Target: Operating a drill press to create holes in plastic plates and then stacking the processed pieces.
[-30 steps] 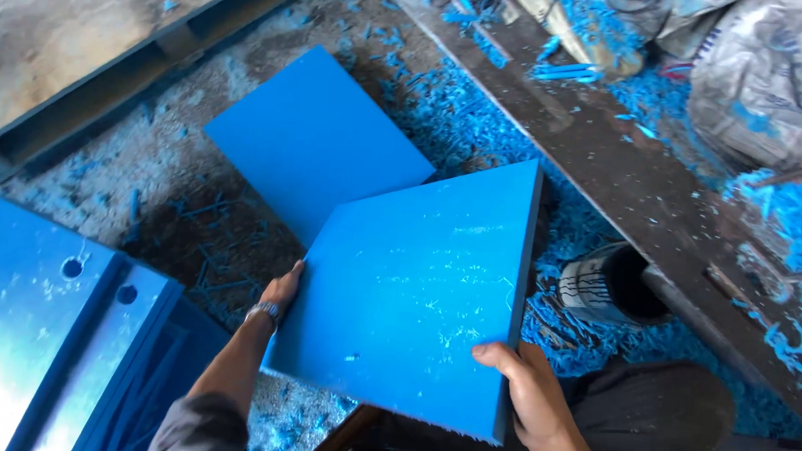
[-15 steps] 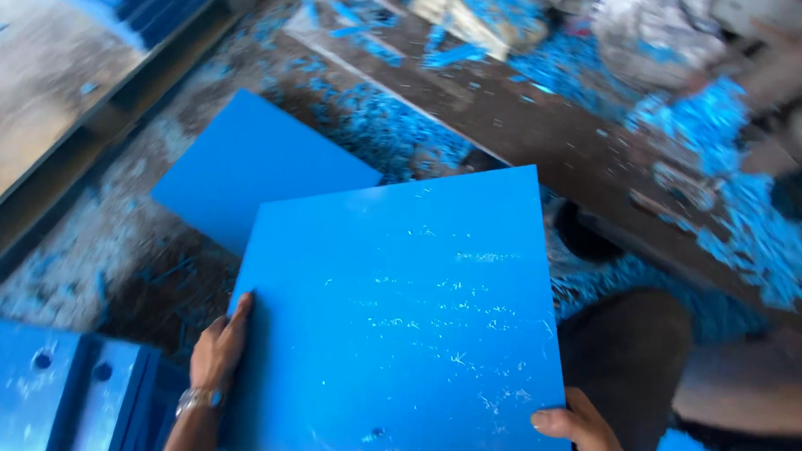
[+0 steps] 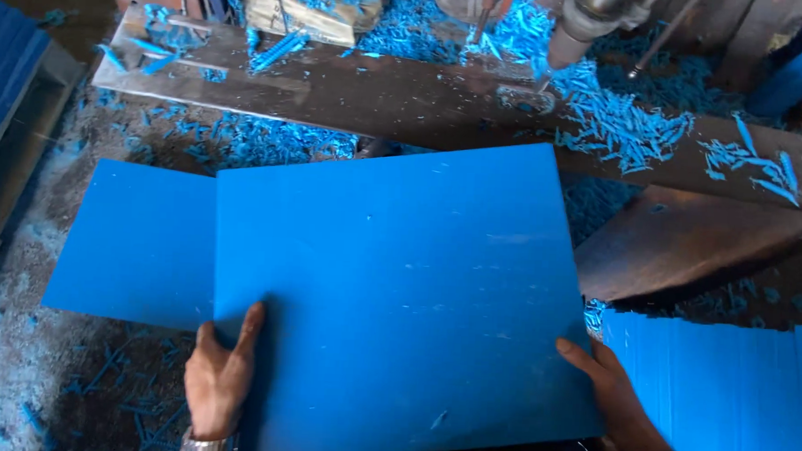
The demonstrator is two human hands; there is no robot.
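**Blue sheet held at both bottom corners**

Left hand [image 3: 220, 379] grips the sheet [image 3: 398, 297] at its lower left edge, thumb on top. Right hand [image 3: 621, 402] clamps the lower right corner. The sheet sits flat in front, overlapping 1 more sheet [image 3: 129, 243] lying to its left. Beyond it: a steel beam [image 3: 379, 96] covered in blue chips [image 3: 618, 122], drill tip [image 3: 572, 31] above. Risk: grip is at 1 edge only, so the far edge could sag and catch the beam, or chips underneath could scratch it.
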